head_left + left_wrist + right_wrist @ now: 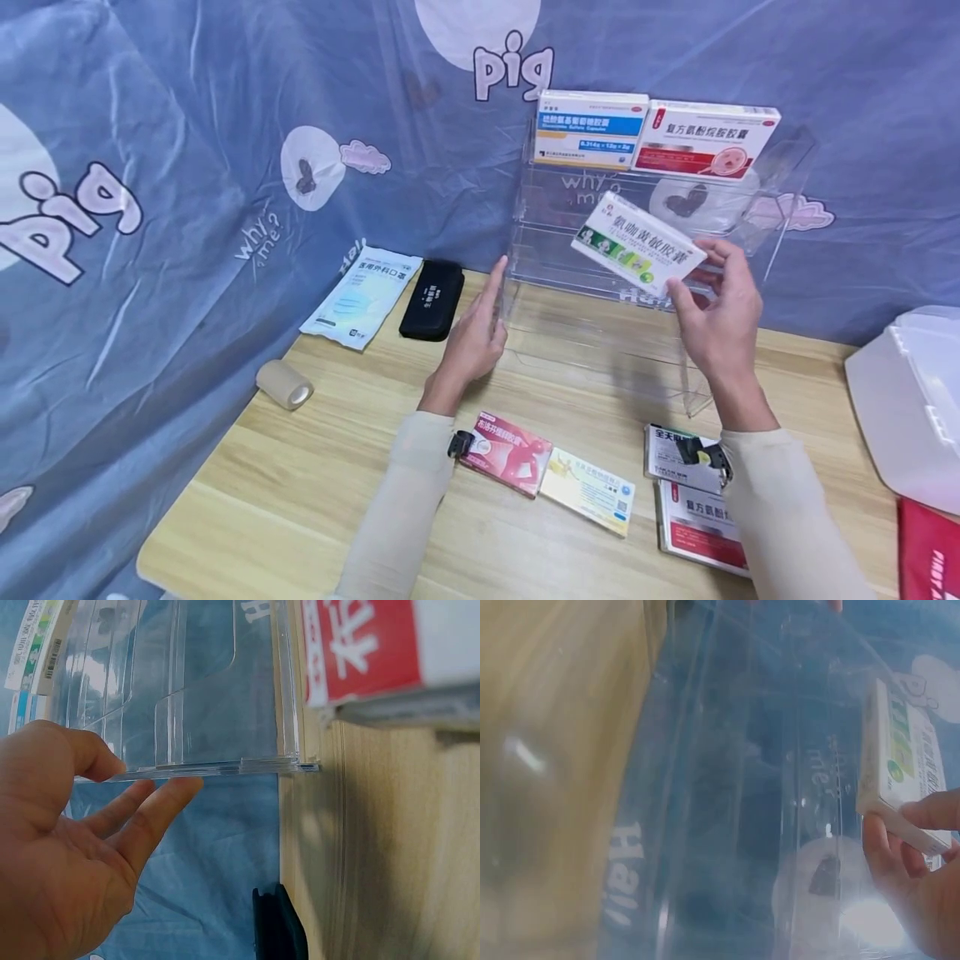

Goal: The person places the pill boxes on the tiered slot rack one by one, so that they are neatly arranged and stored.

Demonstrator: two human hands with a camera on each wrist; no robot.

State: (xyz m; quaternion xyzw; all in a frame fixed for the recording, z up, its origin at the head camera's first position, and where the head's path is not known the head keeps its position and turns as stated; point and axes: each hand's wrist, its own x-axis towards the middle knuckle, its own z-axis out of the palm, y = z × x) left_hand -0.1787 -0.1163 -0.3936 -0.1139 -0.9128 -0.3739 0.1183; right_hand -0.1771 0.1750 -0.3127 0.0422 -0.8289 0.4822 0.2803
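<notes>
A clear acrylic tiered rack (600, 333) stands on the table against the blue cloth. My left hand (474, 337) holds its left side panel, thumb and fingers (161, 817) at the panel's edge in the left wrist view. Between thumb and fingers, my right hand (722, 312) pinches a white and green medicine box (637, 244), tilted, in front of the middle tier. The right wrist view shows the right hand (922, 877) at one end of that box (904, 761). On the top tier stand a blue and white box (591, 129) and a red and white box (705, 140).
A pink box (506, 454) and a yellow-white box (587, 490) lie before the rack. More boxes (697, 525) lie under the right forearm. At left are a mask packet (363, 296), black case (432, 300) and tan roll (283, 384); at right, a white bin (911, 400) and red pouch (930, 550).
</notes>
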